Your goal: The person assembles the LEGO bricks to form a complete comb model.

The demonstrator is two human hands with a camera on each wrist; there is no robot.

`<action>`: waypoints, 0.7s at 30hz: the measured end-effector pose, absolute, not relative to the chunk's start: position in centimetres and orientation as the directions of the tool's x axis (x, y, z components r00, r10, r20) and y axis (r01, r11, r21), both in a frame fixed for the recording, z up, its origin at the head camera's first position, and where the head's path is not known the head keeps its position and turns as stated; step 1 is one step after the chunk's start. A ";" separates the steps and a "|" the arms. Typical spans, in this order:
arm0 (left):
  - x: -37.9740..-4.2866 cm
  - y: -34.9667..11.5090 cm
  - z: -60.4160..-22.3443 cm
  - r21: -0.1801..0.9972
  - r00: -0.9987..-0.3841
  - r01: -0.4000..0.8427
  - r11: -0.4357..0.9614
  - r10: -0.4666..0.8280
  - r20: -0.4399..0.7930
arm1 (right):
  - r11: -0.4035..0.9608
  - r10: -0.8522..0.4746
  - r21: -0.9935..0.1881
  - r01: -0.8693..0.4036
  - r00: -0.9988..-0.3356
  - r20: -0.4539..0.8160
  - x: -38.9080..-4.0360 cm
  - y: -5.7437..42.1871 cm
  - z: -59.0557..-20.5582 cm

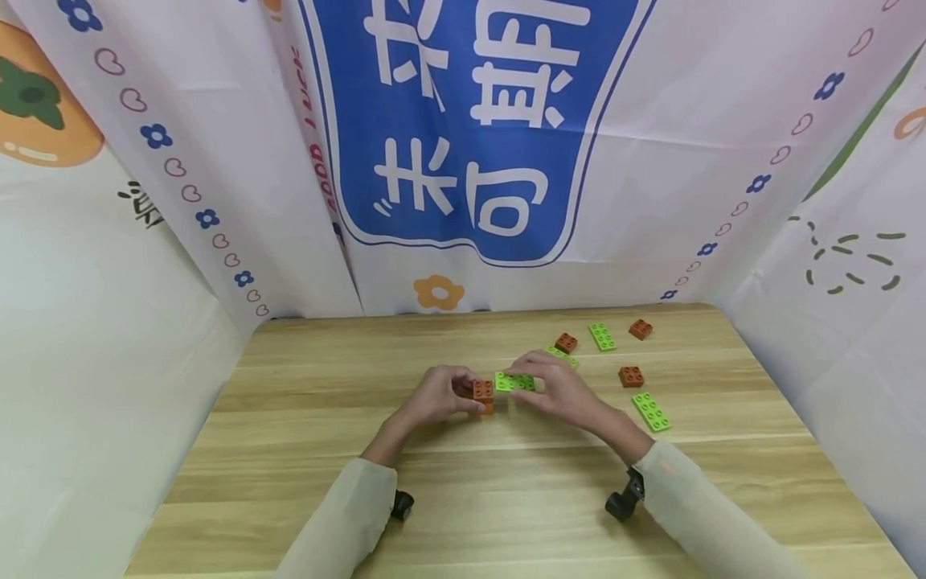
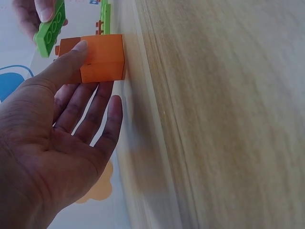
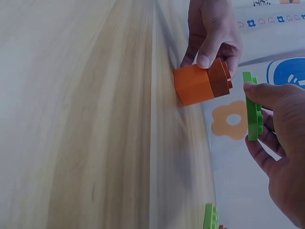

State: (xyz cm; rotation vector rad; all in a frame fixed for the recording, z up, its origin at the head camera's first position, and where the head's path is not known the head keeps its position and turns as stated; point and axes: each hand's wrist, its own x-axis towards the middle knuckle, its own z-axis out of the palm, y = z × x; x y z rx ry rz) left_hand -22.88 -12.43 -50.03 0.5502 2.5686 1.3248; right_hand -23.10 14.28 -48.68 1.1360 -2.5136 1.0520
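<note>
A brown toy building brick [image 3: 219, 78] sits studs up on a larger bright orange block [image 2: 102, 57], forming a short stack near the middle of the table. My left hand [image 1: 434, 396] holds this stack from the left, thumb on the near side and fingers behind. Just to the right, my right hand [image 1: 560, 390] pinches a flat light green brick [image 3: 251, 109] between thumb and fingers. Its studs face up in the head view. The green brick is held level, slightly above and apart from the brown brick's studs. The stack's base appears to be on the table.
To the right on the wooden table [image 1: 325, 362] lie brown bricks [image 1: 632, 376] [image 1: 640, 329] and flat green bricks [image 1: 651, 412] [image 1: 602, 337]. Behind my right hand, another brown brick [image 1: 567, 342] is at a partly hidden green brick [image 1: 571, 360]. Printed cloth [image 1: 629, 217] hangs behind.
</note>
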 end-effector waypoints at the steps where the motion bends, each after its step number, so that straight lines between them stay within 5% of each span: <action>1: -22.9 -12.4 -50.0 0.815 -0.910 0.237 0.529 0.415 -0.005 | 0.451 -0.584 -0.532 -0.717 -0.688 0.431 -23.1 14.1 -48.6; 21: -23.0 -12.4 -49.8 0.825 -0.908 0.214 0.523 0.418 -0.029 | 0.453 -0.626 -0.529 -0.718 -0.679 0.385 -23.8 11.9 -48.7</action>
